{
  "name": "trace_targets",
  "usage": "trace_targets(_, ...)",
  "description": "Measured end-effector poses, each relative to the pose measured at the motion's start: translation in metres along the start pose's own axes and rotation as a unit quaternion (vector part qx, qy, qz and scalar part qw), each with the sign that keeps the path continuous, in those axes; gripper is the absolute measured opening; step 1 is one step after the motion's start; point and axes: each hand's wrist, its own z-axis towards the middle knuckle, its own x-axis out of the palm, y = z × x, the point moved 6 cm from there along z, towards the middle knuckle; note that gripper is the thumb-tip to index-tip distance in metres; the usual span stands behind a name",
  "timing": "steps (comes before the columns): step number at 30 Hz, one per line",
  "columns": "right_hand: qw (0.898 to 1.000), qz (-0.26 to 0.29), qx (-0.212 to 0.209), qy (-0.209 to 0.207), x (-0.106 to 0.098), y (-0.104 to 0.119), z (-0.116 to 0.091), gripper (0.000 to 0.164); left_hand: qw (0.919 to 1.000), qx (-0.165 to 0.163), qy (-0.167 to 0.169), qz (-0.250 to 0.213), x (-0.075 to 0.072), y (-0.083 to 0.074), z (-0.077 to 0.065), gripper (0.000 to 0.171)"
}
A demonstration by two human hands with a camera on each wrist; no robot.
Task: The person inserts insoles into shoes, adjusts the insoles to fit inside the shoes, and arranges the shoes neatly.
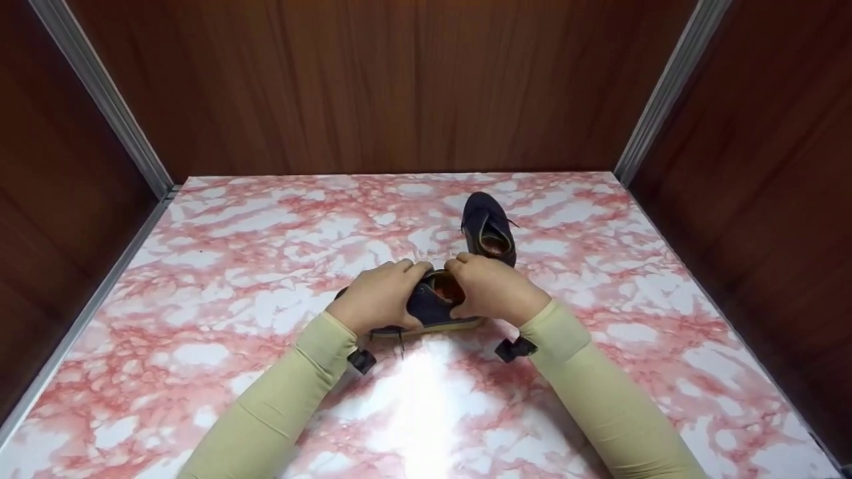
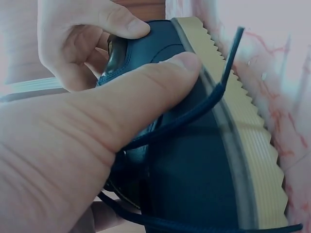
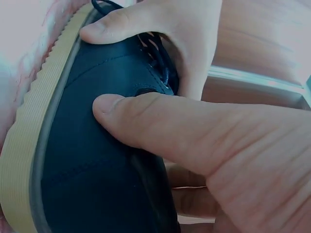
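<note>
A dark navy lace-up shoe with a tan ridged sole lies sideways across the table, toe to the left. My left hand grips its front half from above, thumb on the near side and fingers over the far side. At the heel end my right hand holds the shoe the same way, its thumb pressed on the navy upper. Between the hands the shoe's opening shows a reddish-brown lining. A loose lace hangs over the near side, by the left thumb.
Just behind the right hand stands a second navy shoe, its toe pointing away. The table has a red and white marbled top. Brown wood-grain panels with metal corner strips enclose its back and sides.
</note>
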Motion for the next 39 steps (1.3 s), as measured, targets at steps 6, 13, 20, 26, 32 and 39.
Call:
trace_targets(6,1.0,0.013,0.007,-0.018,-0.008,-0.005,-0.002,0.065,1.0,-0.003,0.006,-0.007,-0.002,0.006,-0.001,0.096)
trace_targets(13,0.995,0.027,0.058,-0.077,-0.023,-0.017,-0.005,0.064,0.9998,-0.02,0.004,-0.001,-0.009,0.017,-0.004,0.097)
trace_targets(20,0.992,0.024,0.082,-0.089,-0.026,-0.021,-0.004,0.059,0.9999,-0.014,0.003,-0.007,-0.014,0.019,-0.005,0.093)
trace_targets(26,0.988,0.031,0.09,-0.119,-0.028,-0.024,-0.006,0.046,0.9997,-0.004,0.013,-0.023,-0.016,0.021,-0.008,0.089)
trace_targets(32,0.985,0.042,0.107,-0.128,-0.029,-0.028,-0.006,0.037,0.9992,0.0,0.0,-0.041,-0.021,0.021,-0.01,0.098)
trace_targets(39,0.978,0.043,0.142,-0.147,-0.032,-0.038,-0.008,0.034,0.9993,0.022,-0.03,-0.005,-0.025,0.009,-0.007,0.104)
